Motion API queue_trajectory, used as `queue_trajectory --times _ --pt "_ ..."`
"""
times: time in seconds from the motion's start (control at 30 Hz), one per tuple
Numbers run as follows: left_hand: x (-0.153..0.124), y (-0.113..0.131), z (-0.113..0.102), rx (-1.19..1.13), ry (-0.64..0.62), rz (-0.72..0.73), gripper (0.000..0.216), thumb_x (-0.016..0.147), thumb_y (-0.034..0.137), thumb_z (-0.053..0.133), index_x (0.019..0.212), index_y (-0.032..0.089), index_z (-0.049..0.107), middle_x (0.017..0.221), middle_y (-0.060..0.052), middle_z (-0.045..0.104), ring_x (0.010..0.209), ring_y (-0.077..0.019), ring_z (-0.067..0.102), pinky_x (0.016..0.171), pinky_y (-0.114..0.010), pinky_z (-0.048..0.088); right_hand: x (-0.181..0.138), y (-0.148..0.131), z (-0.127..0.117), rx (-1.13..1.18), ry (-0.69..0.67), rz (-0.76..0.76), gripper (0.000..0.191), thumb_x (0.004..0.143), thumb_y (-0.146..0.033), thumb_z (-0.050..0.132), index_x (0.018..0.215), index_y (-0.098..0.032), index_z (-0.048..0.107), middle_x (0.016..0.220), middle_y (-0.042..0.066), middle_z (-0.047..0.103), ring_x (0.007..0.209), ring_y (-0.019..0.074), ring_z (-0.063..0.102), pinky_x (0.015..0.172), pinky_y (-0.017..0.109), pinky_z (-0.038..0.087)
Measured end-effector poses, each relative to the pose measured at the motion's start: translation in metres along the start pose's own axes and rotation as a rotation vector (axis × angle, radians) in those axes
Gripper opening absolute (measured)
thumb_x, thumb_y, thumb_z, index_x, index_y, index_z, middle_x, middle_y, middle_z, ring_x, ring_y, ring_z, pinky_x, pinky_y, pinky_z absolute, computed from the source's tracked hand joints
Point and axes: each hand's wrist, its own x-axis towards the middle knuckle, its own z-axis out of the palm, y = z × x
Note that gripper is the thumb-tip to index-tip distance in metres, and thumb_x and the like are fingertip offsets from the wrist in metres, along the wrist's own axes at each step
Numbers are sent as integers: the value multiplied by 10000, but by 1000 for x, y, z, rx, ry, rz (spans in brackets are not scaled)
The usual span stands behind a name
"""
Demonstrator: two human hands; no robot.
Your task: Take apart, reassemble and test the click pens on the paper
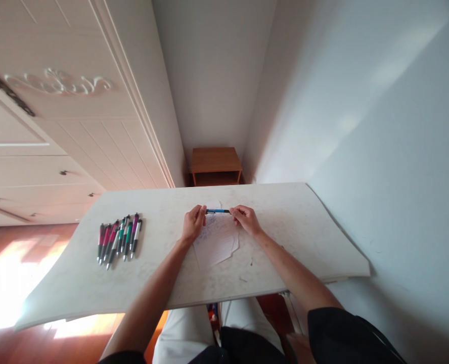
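A blue pen (217,211) with dark ends lies level between my two hands, just over the far part of the paper. My left hand (194,222) pinches its left end, and my right hand (245,219) grips the right end between thumb and fingers. Below the pen are sheets of white paper (215,247), the top one with handwriting in its upper half. To the left, a row of several pens (120,236) in pink, green, purple, white and black rests on the table.
The white table (285,222) has smudges and small dark bits on its top. A white cabinet (95,101) stands at the left, a small wooden stand (217,159) beyond the far edge, and a pale wall (379,151) at the right.
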Motion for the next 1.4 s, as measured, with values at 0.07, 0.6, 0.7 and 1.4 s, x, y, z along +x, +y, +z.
queue_trajectory --times 0.07,0.6,0.7,1.4 --pt "0 1 0 -11 -6 1 437 937 527 406 692 191 540 466 37 509 449 -114 454 511 -231 369 0 0 0 0 4 2 410 773 -581 648 666 -187 611 570 -20 574 454 108 505 462 234 402" --pt "0 1 0 -16 6 -17 428 929 526 405 678 200 522 473 33 512 457 -119 439 514 -231 361 1 -1 -1 49 -11 36 396 731 -564 696 664 -178 639 571 -12 594 453 110 524 445 228 425" --pt "0 1 0 -10 15 -14 438 934 516 398 639 206 488 478 31 516 459 -116 443 528 -229 370 1 -2 -1 91 -29 57 380 718 -553 711 689 -177 669 599 1 627 470 120 551 462 239 455" --pt "3 -10 6 -159 68 118 279 907 401 505 955 179 666 718 5 640 475 -75 530 518 -207 464 2 -2 -3 172 -115 78 443 746 -597 679 715 -155 680 605 25 633 504 120 552 493 246 468"
